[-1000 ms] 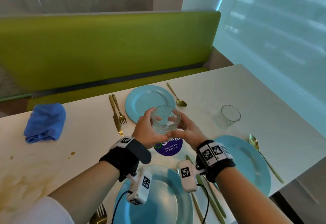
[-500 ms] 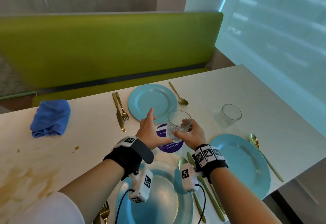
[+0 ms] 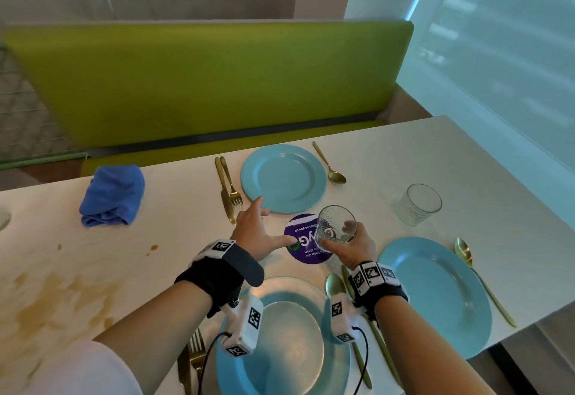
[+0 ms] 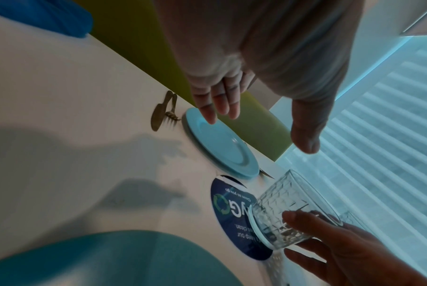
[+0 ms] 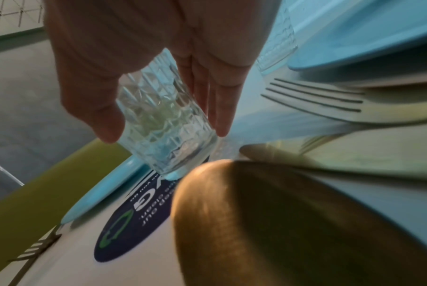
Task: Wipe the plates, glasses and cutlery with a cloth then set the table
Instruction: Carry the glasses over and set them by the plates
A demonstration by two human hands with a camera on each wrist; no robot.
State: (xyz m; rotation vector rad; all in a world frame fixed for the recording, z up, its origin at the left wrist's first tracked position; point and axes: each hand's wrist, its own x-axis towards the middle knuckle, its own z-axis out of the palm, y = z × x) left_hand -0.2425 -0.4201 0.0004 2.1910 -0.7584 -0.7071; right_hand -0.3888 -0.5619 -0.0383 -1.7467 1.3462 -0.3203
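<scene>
Left hand (image 3: 255, 232) has let go, fingers spread; right hand (image 3: 354, 246) alone grasps the glass (image 3: 336, 225), above the purple sticker (image 3: 303, 242) on the counter (image 3: 389, 158). Handover done, likely placing next.

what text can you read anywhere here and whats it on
"Clean as you go": on the round purple sticker on the table, upside down to the wearer.
"keep our ... clean": same sticker, partly hidden by the glass.
Large white letters, "G" legible: same sticker, rest hidden.
Wrist-band markers: square codes, no words.
</scene>
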